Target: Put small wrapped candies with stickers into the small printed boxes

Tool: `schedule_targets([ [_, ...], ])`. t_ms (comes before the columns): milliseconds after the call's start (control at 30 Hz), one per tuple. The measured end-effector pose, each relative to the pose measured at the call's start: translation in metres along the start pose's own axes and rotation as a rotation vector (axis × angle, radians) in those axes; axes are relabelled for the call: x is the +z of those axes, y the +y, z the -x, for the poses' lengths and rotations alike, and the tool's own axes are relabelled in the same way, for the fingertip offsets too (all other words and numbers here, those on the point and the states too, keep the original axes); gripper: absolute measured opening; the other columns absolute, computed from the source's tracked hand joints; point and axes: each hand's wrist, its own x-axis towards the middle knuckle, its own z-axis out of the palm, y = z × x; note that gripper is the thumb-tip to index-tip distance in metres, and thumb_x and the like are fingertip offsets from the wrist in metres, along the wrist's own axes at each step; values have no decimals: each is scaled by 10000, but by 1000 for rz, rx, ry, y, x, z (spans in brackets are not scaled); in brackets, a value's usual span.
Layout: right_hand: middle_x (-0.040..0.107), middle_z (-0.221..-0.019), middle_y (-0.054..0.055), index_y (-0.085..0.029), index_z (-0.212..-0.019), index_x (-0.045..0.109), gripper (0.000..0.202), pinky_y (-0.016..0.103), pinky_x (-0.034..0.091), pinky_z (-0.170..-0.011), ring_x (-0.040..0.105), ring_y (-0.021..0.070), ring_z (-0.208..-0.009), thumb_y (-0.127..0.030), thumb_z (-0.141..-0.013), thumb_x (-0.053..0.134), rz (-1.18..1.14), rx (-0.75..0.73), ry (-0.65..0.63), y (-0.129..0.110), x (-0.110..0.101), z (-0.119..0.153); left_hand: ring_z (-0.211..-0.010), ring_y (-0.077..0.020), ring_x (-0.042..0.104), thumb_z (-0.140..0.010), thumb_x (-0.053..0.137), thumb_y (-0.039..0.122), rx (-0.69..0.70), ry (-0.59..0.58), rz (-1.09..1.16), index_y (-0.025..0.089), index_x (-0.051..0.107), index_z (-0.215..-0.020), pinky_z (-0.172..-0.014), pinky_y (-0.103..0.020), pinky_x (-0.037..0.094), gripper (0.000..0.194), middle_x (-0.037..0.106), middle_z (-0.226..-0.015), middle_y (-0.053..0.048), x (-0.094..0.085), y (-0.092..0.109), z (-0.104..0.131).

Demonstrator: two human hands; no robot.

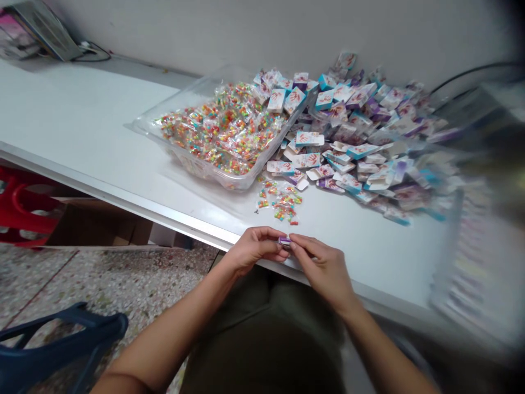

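Note:
A small purple and white box (284,241) is held between my two hands above the table's front edge. My left hand (258,247) has its thumb and fingers closed around one side of it. At the other end, the thumb and fingertips of my right hand (322,262) pinch the box. Fingers cover much of it, so its contents are hidden. Just beyond my hands lie several small clear packets of colourful candy (285,203). Behind them, a clear plastic tub (241,182) is heaped with similar candy packets (221,131).
To the tub's right spreads a large pile of small printed boxes (353,148), some with flaps open. A blurred stack (471,268) sits at the right. Below the white table (82,131), a cardboard box (102,221), a red stool (24,208) and a dark blue stool (61,339) stand left.

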Motion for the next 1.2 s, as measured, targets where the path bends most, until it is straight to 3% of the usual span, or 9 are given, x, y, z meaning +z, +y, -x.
schedule_targets([
  [167, 735, -1091, 107, -146, -1095, 708, 262, 347, 577, -892, 712, 204, -974, -164, -918, 517, 273, -270, -8, 2, -3, 1, -673, -152, 711, -641, 787, 179, -4, -33, 20, 85, 696, -916, -710, -263, 574, 304, 739, -745, -75, -2, 0, -1],
  [333, 669, -1229, 142, -152, -1270, 616, 393, 347, 588, -870, 690, 211, -1030, -87, -905, 488, 337, -485, -58, 16, -4, 8, -703, -144, 708, -666, 830, 265, 13, -23, 38, 81, 701, -947, -736, -265, 570, 360, 740, -796, -82, -3, -5, 0],
  [500, 510, -1412, 166, -195, -1436, 459, 563, 425, 584, -850, 669, 265, -1064, -79, -885, 482, 353, -477, -104, 30, 1, 20, -718, -143, 703, -680, 830, 301, 83, 0, 0, 102, 692, -973, -769, -293, 567, 379, 740, -820, -67, 0, -10, 3],
  [700, 627, -1293, 117, -245, -1431, 460, 537, 408, 546, -944, 612, 228, -1158, -107, -913, 489, 207, -384, -40, 25, 6, 17, -718, -146, 693, -696, 811, 374, 132, -52, -80, 113, 675, -980, -768, -292, 555, 409, 720, -779, -51, -1, -12, 4],
  [900, 631, -1277, 151, -218, -1403, 500, 525, 391, 562, -830, 649, 237, -1007, -73, -898, 492, 342, -499, 1, 31, 8, 13, -639, -94, 611, -757, 758, 379, 248, -97, -243, 162, 651, -1109, -677, -246, 519, 427, 681, -857, -26, -9, -21, 2],
  [1033, 636, -1272, 149, -216, -1366, 546, 500, 384, 552, -755, 638, 235, -904, -84, -885, 508, 444, -520, 11, 33, 6, 11, -603, -84, 561, -804, 702, 383, 351, -78, -346, 160, 669, -1073, -618, -222, 486, 351, 663, -844, -19, -11, -23, -1],
  [1200, 629, -1300, 118, -254, -1412, 494, 554, 384, 548, -749, 645, 224, -875, -72, -889, 477, 444, -532, -5, 35, 8, 12, -628, -94, 564, -827, 673, 374, 390, -86, -427, 166, 678, -1062, -632, -225, 492, 313, 677, -880, -37, -11, -22, -2],
])
